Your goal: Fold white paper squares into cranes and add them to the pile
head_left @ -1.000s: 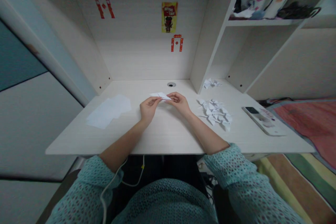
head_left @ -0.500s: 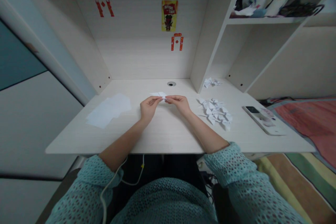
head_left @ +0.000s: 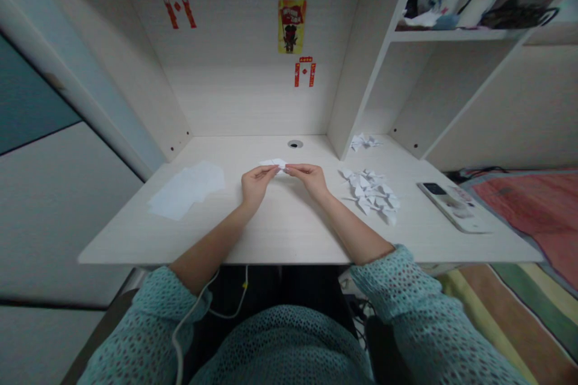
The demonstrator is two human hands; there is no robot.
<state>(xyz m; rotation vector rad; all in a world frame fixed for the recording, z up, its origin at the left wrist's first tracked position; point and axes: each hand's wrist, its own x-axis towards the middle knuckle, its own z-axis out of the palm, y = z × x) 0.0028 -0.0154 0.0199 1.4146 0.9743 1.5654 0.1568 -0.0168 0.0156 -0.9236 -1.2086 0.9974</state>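
Observation:
Above the middle of the desk, a small folded piece of white paper [head_left: 271, 162] is pinched between both hands. My left hand [head_left: 256, 185] grips its near side with thumb and fingers pressed together. From the other side, the fingertips of my right hand [head_left: 310, 177] close on the same paper, very near the left fingertips. The fingers hide part of its folds. To the right lies a pile of folded white paper pieces [head_left: 370, 192] with pointed ends. Flat white paper sheets [head_left: 187, 189] are spread in an overlapping stack to the left.
More folded paper pieces [head_left: 365, 142] lie at the back right, beyond the upright panel [head_left: 356, 72]. A white phone [head_left: 454, 207] rests near the desk's right end. Behind my hands is a round cable hole [head_left: 295, 144]. A white cable [head_left: 178, 337] hangs by my left sleeve.
Both hands stay in nearly the same place. The fingertips have shifted slightly on the paper, and its visible part looks a little different in shape.

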